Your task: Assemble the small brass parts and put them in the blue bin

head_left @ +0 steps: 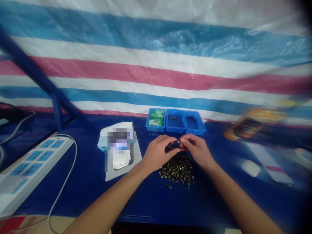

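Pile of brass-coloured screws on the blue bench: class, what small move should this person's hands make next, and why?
Probably carry the small metal piece pinched between the left hand and right hand to the middle blue plastic tray, since that tray already holds a few similar pieces, while the loose brass-coloured screw pile lies below.

Left hand (157, 154) just beside right hand (197, 151)

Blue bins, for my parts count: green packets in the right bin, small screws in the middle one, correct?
No: the head view shows the green packets in the left bin, not the right; the small screws are in the middle bin, as you said.
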Demonstrator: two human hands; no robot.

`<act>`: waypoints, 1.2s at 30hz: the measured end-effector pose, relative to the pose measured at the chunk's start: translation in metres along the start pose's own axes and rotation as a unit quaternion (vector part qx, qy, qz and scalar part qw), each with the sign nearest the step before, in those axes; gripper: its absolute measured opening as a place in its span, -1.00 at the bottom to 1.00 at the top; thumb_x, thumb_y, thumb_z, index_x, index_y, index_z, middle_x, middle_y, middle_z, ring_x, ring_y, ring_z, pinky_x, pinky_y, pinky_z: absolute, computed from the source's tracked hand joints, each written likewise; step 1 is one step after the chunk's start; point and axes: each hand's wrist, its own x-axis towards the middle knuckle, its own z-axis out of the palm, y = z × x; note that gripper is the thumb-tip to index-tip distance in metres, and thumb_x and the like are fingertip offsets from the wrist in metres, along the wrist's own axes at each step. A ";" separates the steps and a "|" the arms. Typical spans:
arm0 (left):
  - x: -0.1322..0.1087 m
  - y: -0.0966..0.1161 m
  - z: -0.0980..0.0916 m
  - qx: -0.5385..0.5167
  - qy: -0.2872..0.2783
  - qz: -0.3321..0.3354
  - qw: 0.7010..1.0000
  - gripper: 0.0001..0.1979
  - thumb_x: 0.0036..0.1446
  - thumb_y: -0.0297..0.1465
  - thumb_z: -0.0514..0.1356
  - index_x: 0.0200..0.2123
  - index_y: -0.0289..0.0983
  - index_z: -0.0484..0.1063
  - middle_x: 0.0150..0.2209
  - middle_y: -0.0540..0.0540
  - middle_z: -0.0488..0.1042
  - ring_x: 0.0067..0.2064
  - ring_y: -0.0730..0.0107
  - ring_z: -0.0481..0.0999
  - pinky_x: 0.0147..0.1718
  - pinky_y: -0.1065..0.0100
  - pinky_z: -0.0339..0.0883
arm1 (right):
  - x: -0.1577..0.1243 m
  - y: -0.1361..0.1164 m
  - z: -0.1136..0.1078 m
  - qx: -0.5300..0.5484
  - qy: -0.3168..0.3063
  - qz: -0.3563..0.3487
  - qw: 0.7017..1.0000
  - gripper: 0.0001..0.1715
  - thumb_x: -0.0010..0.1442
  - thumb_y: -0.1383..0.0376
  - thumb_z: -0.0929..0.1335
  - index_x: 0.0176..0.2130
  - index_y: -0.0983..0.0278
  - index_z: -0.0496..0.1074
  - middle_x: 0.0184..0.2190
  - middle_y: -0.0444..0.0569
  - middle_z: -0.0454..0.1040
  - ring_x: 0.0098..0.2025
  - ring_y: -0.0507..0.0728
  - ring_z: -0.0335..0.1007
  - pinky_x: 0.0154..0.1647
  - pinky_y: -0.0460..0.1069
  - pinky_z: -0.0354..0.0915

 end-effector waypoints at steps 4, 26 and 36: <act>-0.001 0.002 0.003 -0.047 0.033 0.019 0.998 -0.85 0.22 -0.31 0.21 -0.15 -0.18 0.49 -0.24 -0.04 0.55 -0.19 0.34 0.50 -0.16 0.29 0.36 | -0.004 -0.004 0.007 0.026 -0.029 -0.001 0.999 -0.67 0.20 0.06 0.38 -0.36 0.27 0.41 -0.51 -0.15 0.41 -0.46 0.01 0.31 -0.38 -0.07 0.26; -0.005 0.003 -0.001 -0.119 0.128 0.032 0.984 -0.74 0.32 -0.33 0.05 -0.01 -0.24 0.42 -0.10 -0.15 0.46 -0.28 0.44 0.44 -0.25 0.35 0.35 | -0.008 -0.021 0.006 0.255 -0.091 0.085 0.959 -0.68 0.17 0.06 0.34 -0.36 0.19 0.17 -0.46 -0.13 0.19 -0.51 0.03 0.09 -0.46 -0.04 0.17; -0.001 0.007 -0.006 -0.087 0.142 -0.009 0.986 -0.74 0.34 -0.34 0.01 -0.20 -0.25 0.49 -0.14 -0.12 0.45 -0.12 0.33 0.46 -0.19 0.34 0.35 | 0.002 -0.005 -0.001 0.237 -0.005 0.108 0.966 -0.65 0.20 0.02 0.37 -0.18 0.22 0.36 -0.50 -0.19 0.25 -0.57 -0.03 0.04 -0.57 -0.09 -0.01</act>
